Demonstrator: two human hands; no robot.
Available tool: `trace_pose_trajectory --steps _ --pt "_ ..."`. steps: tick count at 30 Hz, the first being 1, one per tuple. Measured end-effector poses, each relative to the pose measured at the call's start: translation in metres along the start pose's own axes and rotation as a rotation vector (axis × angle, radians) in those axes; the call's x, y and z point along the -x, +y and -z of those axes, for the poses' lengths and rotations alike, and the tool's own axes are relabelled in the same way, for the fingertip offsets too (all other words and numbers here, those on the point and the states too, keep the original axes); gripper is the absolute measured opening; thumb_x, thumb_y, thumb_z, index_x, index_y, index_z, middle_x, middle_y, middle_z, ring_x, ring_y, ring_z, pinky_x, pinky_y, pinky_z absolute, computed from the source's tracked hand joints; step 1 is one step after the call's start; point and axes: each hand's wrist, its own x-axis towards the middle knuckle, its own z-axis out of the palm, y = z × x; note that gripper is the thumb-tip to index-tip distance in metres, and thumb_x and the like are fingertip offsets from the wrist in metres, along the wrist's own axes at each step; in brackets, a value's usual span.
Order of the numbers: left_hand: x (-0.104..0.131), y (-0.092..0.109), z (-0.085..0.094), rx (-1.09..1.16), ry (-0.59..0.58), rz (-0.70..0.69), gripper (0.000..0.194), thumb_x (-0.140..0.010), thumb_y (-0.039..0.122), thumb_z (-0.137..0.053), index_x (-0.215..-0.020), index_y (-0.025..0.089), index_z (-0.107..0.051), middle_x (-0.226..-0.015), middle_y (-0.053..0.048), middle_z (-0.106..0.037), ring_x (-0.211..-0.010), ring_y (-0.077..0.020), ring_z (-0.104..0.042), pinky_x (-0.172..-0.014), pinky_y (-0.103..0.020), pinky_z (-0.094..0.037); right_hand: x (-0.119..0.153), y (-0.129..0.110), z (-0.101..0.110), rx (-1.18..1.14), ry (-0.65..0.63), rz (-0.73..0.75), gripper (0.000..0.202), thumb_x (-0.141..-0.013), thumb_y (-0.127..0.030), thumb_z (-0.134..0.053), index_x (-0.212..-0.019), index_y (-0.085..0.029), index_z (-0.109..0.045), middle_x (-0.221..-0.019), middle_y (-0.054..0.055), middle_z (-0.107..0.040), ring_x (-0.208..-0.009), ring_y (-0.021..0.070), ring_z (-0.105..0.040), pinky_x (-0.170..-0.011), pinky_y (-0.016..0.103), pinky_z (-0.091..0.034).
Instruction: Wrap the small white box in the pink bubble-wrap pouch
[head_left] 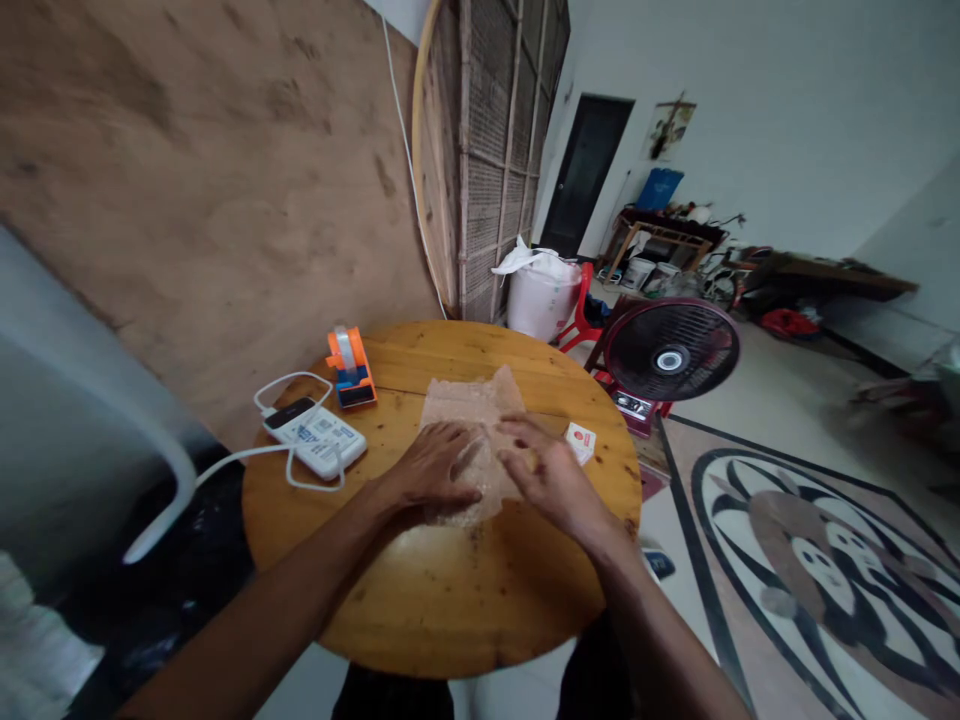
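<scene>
A sheet of clear bubble wrap (466, 402) lies on the round wooden table (450, 620), in front of me. My left hand (435, 465) rests flat on its left part, fingers spread. On the right part of the wrap is my right hand (544, 465), its fingers apart and bent a little, with a ring on one finger. Part of the wrap is hidden beneath both hands, and I cannot make out whether anything lies inside it. Just right of my right hand sits a small white box (580, 441) with a red mark.
An orange and blue tape dispenser (351, 365) stands at the table's back left. Nearer is a white power bank (319, 438) with a looping white cable. Beyond the table's right edge are a dark red fan (671, 350) and a white sack (541, 295).
</scene>
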Motion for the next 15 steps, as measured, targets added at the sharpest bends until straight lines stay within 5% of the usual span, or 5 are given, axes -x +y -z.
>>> trace_pose_trajectory --steps 3,6,11,15 --pt "0.000 0.001 -0.001 0.004 0.012 0.002 0.061 -0.073 0.047 -0.066 -0.124 0.018 -0.052 -0.127 -0.012 -0.054 -0.115 -0.0308 -0.050 -0.099 -0.044 -0.037 -0.023 -0.008 -0.025 0.054 -0.286 0.073 0.053 -0.079 -0.023 -0.060 -0.130 -0.018 -0.051 -0.145 0.012 -0.040 -0.134 0.0260 -0.038 -0.109 0.041 -0.034" --pt "0.001 0.001 0.001 -0.006 0.005 0.008 0.065 -0.072 0.051 -0.066 -0.127 0.018 -0.051 -0.129 -0.013 -0.053 -0.118 -0.0313 -0.048 -0.101 -0.044 -0.036 -0.030 0.019 -0.033 0.161 -0.434 0.037 0.077 -0.069 -0.034 -0.072 -0.137 -0.014 -0.043 -0.145 0.018 -0.039 -0.136 0.0320 -0.035 -0.109 0.047 -0.031" --pt "0.004 -0.002 0.007 -0.051 -0.071 0.031 0.071 -0.068 0.058 -0.068 -0.125 0.018 -0.052 -0.135 -0.014 -0.049 -0.123 -0.0334 -0.044 -0.103 -0.046 -0.033 -0.006 0.069 -0.021 0.287 -0.474 -0.107 0.096 -0.066 -0.056 -0.072 -0.145 -0.014 -0.035 -0.153 0.019 -0.027 -0.141 0.0347 -0.024 -0.113 0.052 -0.019" --pt "0.006 -0.006 0.009 -0.041 -0.072 0.050 0.072 -0.067 0.059 -0.068 -0.124 0.018 -0.052 -0.134 -0.014 -0.050 -0.122 -0.0335 -0.044 -0.104 -0.046 -0.033 0.008 0.080 -0.019 0.257 -0.444 -0.114 0.098 -0.068 -0.061 -0.068 -0.147 -0.019 -0.031 -0.155 0.013 -0.023 -0.143 0.0315 -0.019 -0.115 0.051 -0.015"
